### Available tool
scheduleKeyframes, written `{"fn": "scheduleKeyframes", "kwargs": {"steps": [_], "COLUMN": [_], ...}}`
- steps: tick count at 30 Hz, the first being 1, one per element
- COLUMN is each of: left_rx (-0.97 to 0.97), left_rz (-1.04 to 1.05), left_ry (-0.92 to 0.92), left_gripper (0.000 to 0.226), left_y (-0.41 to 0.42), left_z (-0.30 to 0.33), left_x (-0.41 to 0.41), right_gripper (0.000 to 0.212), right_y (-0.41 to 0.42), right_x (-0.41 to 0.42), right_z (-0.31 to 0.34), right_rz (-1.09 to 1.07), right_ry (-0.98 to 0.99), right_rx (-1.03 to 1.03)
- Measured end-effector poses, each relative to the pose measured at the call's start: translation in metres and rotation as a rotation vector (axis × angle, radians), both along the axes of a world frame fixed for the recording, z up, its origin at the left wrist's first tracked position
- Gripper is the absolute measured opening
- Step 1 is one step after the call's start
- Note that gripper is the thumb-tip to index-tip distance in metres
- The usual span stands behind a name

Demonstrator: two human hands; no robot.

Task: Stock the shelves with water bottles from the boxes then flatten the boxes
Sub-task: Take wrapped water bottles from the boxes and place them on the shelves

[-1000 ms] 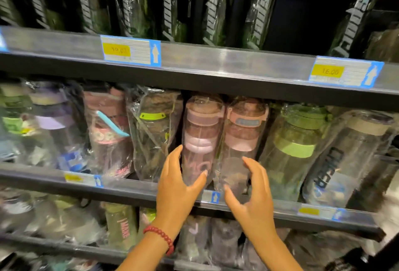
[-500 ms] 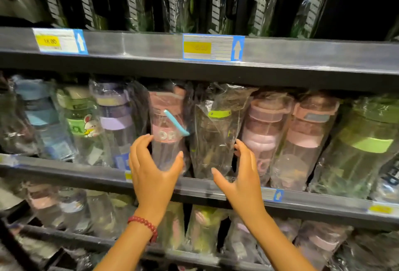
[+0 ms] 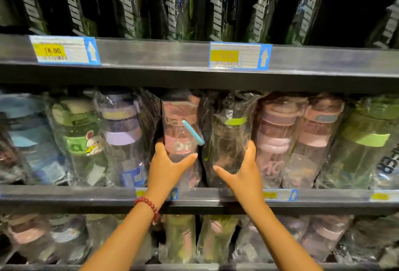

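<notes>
Plastic-wrapped water bottles stand in a row on the middle shelf. My left hand, with a red bead bracelet at the wrist, grips a pink bottle with a blue strap, fingers on its left side and thumb across its front. My right hand holds the neighbouring clear bottle with a green tab, thumb at its lower left and fingers up its right side. Both bottles stand upright on the shelf. No boxes are in view.
Two pink-lidded bottles and green ones stand to the right, purple, green and blue ones to the left. Tall black bottles fill the upper shelf above price tags. More wrapped bottles crowd the lower shelf.
Both hands moved left along the middle shelf, from the two pink-lidded bottles to the blue-strap bottle and the green-tab bottle, and now hold them. The view followed to the left.
</notes>
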State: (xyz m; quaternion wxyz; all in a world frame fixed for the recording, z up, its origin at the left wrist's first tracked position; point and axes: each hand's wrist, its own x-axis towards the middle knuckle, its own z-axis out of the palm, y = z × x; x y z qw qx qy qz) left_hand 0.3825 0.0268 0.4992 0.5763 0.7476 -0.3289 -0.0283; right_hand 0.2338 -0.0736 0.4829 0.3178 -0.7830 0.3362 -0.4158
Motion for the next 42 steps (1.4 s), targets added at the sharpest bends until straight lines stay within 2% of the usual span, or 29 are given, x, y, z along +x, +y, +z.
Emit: {"fn": "scheduleKeyframes", "kwargs": {"steps": [2,6,8,13,17,21,25,33,38,42], "left_rx": [-0.023,-0.025,-0.031,-0.04,-0.039,-0.001,0.016,-0.004,-0.016,-0.007], "left_rz": [-0.041,-0.131,-0.17,-0.229,-0.255,-0.235,-0.197,-0.22,-0.203,-0.198], "left_ry": [-0.004,0.046,0.078,0.107,0.083,-0.003,-0.072,-0.049,-0.036,-0.011], "left_gripper": [0.051,0.047,0.046,0.039,0.045,0.058,0.062,0.056,0.058,0.059], "left_y": [0.002,0.005,0.006,0.01,0.012,0.014,0.011,0.014,0.012,0.013], "left_z": [0.0,0.002,0.002,0.001,-0.003,-0.012,-0.017,-0.015,-0.015,-0.014], "left_x": [0.005,0.014,0.018,0.018,0.015,0.016,0.021,0.021,0.019,0.017], "right_gripper": [0.104,0.069,0.065,0.069,0.1,0.116,0.11,0.087,0.085,0.092], "right_y": [-0.006,-0.014,-0.015,-0.01,-0.004,-0.003,-0.004,-0.005,-0.005,0.002], "right_x": [-0.001,-0.003,-0.005,-0.004,-0.003,0.004,0.011,0.012,0.018,0.021], "right_z": [0.0,0.005,0.008,0.005,-0.001,-0.004,-0.005,-0.01,-0.013,-0.011], "right_rz": [-0.006,0.023,0.052,0.035,0.057,-0.048,-0.101,-0.155,-0.209,-0.278], "right_ry": [0.001,0.0,0.001,0.005,0.015,0.044,0.059,0.074,0.06,0.081], "right_rx": [-0.003,0.003,0.003,0.017,0.073,0.057,0.019,-0.007,-0.037,-0.057]}}
